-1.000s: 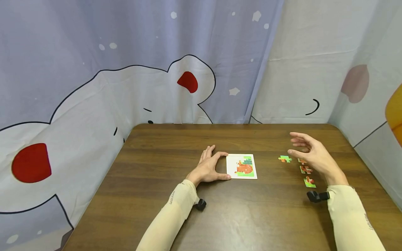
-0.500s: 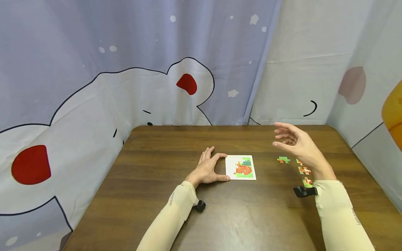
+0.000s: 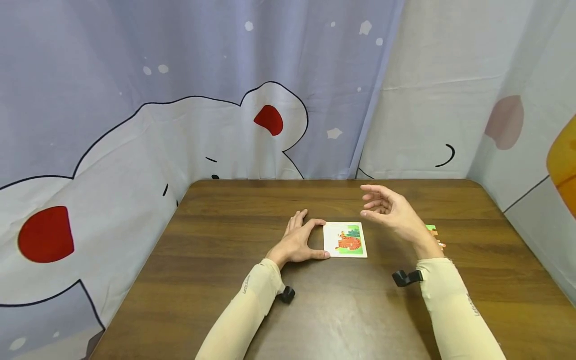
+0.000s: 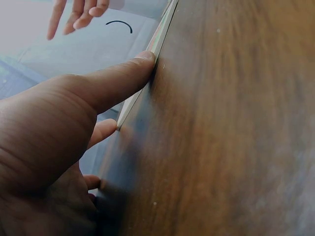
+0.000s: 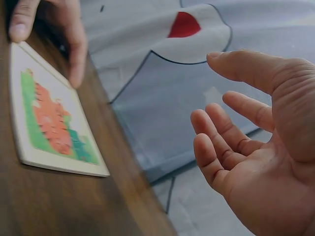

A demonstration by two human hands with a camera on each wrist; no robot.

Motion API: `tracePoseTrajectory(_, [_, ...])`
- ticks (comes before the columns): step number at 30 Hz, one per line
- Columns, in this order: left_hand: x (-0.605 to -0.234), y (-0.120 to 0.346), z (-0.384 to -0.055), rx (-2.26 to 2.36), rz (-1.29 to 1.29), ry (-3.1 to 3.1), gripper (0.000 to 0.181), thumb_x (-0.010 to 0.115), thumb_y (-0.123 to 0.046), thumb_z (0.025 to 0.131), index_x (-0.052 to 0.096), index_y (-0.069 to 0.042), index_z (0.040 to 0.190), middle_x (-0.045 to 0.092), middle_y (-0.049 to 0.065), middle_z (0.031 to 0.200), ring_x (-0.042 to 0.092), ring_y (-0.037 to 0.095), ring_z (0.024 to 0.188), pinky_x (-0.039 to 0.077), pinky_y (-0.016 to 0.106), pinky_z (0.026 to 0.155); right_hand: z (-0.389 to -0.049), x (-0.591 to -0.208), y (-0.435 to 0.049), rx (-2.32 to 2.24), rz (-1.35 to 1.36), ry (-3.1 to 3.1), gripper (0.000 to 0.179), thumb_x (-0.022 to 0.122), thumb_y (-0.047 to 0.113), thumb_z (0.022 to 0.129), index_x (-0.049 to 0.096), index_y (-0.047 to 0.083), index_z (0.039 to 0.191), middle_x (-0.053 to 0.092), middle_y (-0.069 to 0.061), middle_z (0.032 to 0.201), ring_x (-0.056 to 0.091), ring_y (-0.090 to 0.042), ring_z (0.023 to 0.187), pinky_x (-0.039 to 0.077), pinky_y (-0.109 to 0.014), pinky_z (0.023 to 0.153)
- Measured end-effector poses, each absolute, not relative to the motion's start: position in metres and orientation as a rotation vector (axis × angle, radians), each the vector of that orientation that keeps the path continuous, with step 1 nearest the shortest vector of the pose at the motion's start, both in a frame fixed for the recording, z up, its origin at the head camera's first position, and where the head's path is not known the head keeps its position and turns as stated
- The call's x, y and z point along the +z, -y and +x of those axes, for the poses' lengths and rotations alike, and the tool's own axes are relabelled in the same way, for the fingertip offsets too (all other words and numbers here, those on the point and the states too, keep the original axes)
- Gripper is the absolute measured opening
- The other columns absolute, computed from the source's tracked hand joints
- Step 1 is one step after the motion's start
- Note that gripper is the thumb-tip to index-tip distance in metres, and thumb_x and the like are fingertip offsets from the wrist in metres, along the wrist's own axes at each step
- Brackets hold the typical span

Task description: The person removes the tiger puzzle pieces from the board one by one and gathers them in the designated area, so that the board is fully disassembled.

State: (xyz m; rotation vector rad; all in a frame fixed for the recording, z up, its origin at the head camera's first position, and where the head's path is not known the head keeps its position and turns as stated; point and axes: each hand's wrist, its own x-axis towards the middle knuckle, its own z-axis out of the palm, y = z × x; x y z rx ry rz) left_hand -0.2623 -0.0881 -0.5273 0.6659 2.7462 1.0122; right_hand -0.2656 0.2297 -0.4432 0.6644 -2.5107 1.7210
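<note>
A square white-framed jigsaw puzzle board (image 3: 345, 240) lies on the table, its right part filled with pieces showing an orange striped animal on green. My left hand (image 3: 294, 243) holds the board's left side, thumb at the near corner and index finger at the far corner. In the left wrist view the thumb (image 4: 125, 76) presses the board's edge. To the right of the board, my right hand (image 3: 387, 210) hovers over the table with fingers loosely bent. The right wrist view shows its palm (image 5: 266, 196) holding nothing.
Loose puzzle pieces (image 3: 432, 230) lie to the right, partly hidden behind the right hand and wrist. The brown wooden table (image 3: 342, 310) ends at a printed curtain (image 3: 333, 90) behind it.
My right hand has moved left, away from the loose pieces and toward the board, covering some pieces from view. The left hand and the board have stayed in place.
</note>
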Motion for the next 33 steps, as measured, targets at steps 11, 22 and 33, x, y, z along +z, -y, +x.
tracePoseTrajectory(11, [-0.529,0.086,-0.262,1.019,0.64,-2.736,0.088,0.099,-0.048,0.083,0.056,-0.028,0.157,0.012,0.023,0.184,0.0,0.044,0.173,-0.001,0.062,0.138,-0.269,-0.474,-0.216,1.829,0.625,2.573,0.064,0.083,0.007,0.101,0.056,0.006,0.159,0.059,-0.034,0.142,0.069,-0.027,0.115,0.059,-0.023,0.089])
tracePoseTrajectory(22, [-0.52,0.087,-0.259,1.005,0.646,-2.739,0.086,0.098,-0.049,0.083,0.056,-0.03,0.157,0.013,0.023,0.183,0.002,0.045,0.172,0.003,0.065,0.138,-0.276,-0.494,-0.212,1.853,0.698,2.634,0.069,0.085,0.004,0.098,0.052,-0.005,0.158,0.061,-0.034,0.135,0.068,-0.028,0.112,0.06,-0.022,0.094])
tracePoseTrajectory(33, [-0.521,0.088,-0.261,0.992,0.662,-2.74,0.088,0.097,-0.052,0.084,0.056,-0.03,0.158,0.014,0.023,0.183,0.003,0.046,0.172,0.004,0.066,0.137,-0.276,-0.508,-0.213,1.893,0.787,2.707,0.064,0.087,0.002,0.096,0.058,-0.007,0.152,0.064,-0.026,0.124,0.065,-0.025,0.105,0.057,-0.021,0.089])
